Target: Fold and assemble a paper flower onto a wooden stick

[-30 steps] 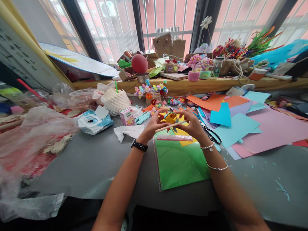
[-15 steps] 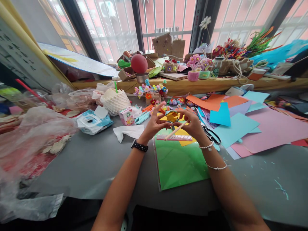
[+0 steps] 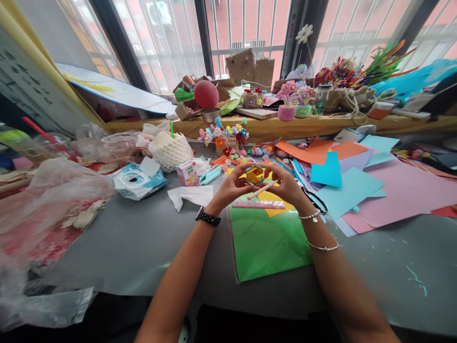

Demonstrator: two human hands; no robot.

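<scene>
- The left hand's (image 3: 231, 187) curved fingers and the right hand's (image 3: 286, 185) cup a yellow paper flower (image 3: 254, 176) from opposite sides, probably to steady it above the green sheet's far end.
- The right fingers also pinch a pale stick (image 3: 262, 190), perhaps keeping it handy.
- A ruler (image 3: 250, 204) crosses the green sheet (image 3: 267, 247).
- Scissors (image 3: 317, 200) lie to that sheet's right, seemingly within reach.

Your yellow piece (image 3: 254, 175) looks like creased paper, your stick (image 3: 262, 190) like smooth, matt wood; your green sheet (image 3: 269, 245) shines like glossy plastic, your tabletop (image 3: 143, 238) looks smooth.
</scene>
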